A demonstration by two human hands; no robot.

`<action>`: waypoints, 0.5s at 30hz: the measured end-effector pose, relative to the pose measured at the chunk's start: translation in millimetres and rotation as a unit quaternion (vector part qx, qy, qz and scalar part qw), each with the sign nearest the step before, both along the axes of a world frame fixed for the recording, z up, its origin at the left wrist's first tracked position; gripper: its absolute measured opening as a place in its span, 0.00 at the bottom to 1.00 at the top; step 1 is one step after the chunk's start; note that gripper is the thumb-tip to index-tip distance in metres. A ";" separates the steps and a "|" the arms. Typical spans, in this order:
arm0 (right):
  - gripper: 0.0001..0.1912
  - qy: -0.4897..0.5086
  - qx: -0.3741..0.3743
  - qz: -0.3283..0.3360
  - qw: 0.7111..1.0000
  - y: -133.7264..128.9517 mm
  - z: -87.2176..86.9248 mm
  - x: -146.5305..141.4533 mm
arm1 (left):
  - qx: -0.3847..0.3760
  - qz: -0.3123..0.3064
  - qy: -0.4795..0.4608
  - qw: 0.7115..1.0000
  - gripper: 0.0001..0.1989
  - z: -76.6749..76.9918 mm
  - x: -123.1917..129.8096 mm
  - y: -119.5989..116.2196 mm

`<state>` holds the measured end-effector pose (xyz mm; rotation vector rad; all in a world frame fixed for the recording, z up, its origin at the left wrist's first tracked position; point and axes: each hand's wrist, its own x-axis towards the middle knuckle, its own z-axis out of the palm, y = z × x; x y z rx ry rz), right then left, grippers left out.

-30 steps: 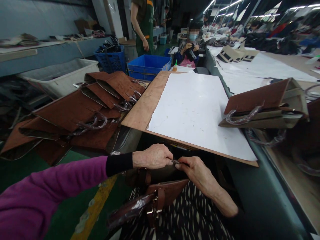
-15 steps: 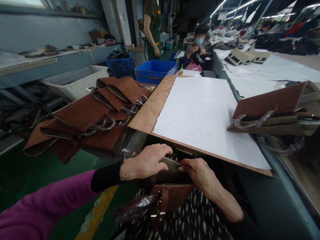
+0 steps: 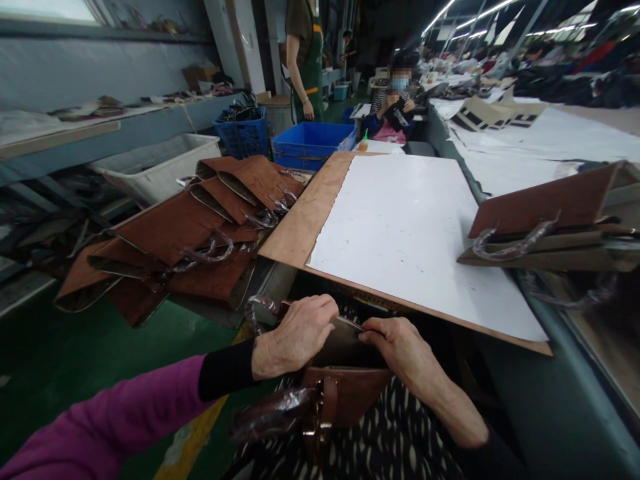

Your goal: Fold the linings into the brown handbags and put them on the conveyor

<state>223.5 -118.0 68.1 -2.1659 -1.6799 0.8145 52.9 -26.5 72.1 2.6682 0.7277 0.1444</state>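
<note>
A brown handbag (image 3: 357, 397) rests on my lap, its mouth toward me and its plastic-wrapped handle hanging at the near side. My left hand (image 3: 299, 335) is closed over the far rim of the bag, fingers curled down at the edge. With thumb and fingers, my right hand (image 3: 397, 343) pinches the same rim farther right. Between the hands the grey-brown lining (image 3: 343, 341) shows. A second wrapped handle (image 3: 259, 313) sticks out beyond my left hand. The bag's lower part is hidden.
White paper (image 3: 400, 220) covers a wooden board (image 3: 287, 237) ahead. Several brown bags (image 3: 170, 230) lie piled at left, and another bag (image 3: 545, 213) stands at right. Behind are a blue bin (image 3: 313, 141), a white tub (image 3: 160, 160), a seated person (image 3: 395, 117) and a standing person (image 3: 305, 67).
My left hand has shifted slightly right and its fingers have curled in onto the bag's rim. My right hand keeps its pinch. The view has moved a little.
</note>
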 end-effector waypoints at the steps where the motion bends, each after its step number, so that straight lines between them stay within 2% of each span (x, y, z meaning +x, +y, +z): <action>1: 0.12 0.001 0.000 0.001 1.000 -0.1 -0.8 0.5 | 0.001 0.008 -0.001 1.000 0.03 -1.0 0.1 -0.3; 4: 0.12 0.001 0.003 0.003 1.000 0.3 -3.3 1.9 | 0.001 0.024 -0.009 1.000 0.05 -4.7 -0.3 -1.4; 15: 0.11 0.016 0.005 0.000 1.000 2.6 -3.4 1.1 | 0.017 0.008 -0.049 0.999 0.04 -24.0 -3.0 -1.7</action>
